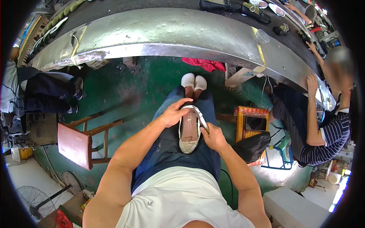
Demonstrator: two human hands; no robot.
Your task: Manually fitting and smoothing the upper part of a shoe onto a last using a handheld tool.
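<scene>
A shoe [189, 131] lies across my thighs with its underside up, showing a brownish bottom inside a pale turned-in edge. My left hand [175, 113] grips its far end from the left, the fingers reaching over the dark rim. On the right side, my right hand [213, 136] is closed around a slim pale tool [201, 119] that slants up to the shoe's far right edge. I cannot make out the tool's exact kind, since my fingers cover its near end.
A metal-edged workbench [159, 28] curves across the front, with dark shoes [220, 5] on top. A wooden stool [76, 146] stands left; an orange crate [239, 125] with a phone [255, 123] and a black bag [251, 147] is right. Co-workers sit on both sides.
</scene>
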